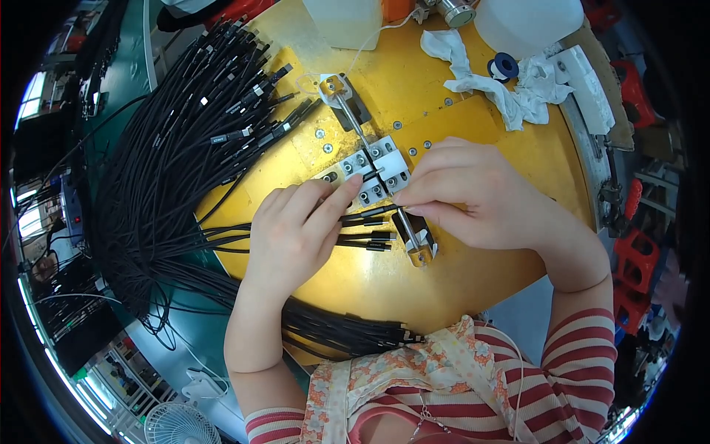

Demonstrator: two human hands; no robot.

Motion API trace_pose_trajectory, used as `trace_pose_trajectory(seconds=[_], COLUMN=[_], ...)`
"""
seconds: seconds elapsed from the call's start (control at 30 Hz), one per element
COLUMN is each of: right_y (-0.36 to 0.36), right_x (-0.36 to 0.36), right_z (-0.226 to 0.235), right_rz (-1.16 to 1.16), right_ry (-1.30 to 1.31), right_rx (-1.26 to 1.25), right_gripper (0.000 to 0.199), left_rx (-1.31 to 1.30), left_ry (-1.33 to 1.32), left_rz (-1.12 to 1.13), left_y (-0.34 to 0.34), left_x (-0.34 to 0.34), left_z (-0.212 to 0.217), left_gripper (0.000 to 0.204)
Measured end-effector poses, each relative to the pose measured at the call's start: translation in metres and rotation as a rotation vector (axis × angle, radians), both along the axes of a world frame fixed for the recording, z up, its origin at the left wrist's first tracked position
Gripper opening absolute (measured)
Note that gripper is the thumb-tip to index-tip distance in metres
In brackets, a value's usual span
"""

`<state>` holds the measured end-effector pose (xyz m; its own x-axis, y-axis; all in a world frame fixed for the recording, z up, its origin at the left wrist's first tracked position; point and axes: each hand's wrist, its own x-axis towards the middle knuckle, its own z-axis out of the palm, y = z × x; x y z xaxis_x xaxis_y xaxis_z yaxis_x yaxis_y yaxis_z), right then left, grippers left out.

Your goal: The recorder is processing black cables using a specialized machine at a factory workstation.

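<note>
- The person wears a ribbed top in red and off-white stripes.
- Its left sleeve and right sleeve both leave the elbow and forearm bare.
- A plain pinkish-red band edges the rounded neckline.
- Over the top goes a cream apron printed with orange and greyish flowers.
- A fine necklace with small pale beads circles the neck.
- Both hands are bare.
</note>
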<state>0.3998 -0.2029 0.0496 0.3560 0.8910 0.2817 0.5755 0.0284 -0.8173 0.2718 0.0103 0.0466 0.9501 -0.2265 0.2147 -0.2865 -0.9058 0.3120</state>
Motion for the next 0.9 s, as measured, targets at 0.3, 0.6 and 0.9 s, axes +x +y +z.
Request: trace_pose_trajectory(seconds=[0.3, 0.6, 0.9], right_y=[-0.001, 0.005, 0.014], right_x=[-0.007, -0.015, 0.003], right_z=[0.012, 0.002, -0.016], right_rz=[0.047, 0.038, -0.229], right_ry=[0.320, 0.174, -0.183], right_rx=[0.183, 0.193, 0.062], right_gripper=[0.012, 0.013, 0.010], left_rx=[-0.450, -0.373, 0.028], left_ry=[0.248, -0.032, -0.183], left_rz=[-0.080, -0.075, 0.012], left_y=[0.006, -0.010, -0.007], left_x=[-0.012, -0.015, 0.001], left_z=[0.051, 0.017, -0.004], left_gripper=[0.032, 0.025, 0.041])
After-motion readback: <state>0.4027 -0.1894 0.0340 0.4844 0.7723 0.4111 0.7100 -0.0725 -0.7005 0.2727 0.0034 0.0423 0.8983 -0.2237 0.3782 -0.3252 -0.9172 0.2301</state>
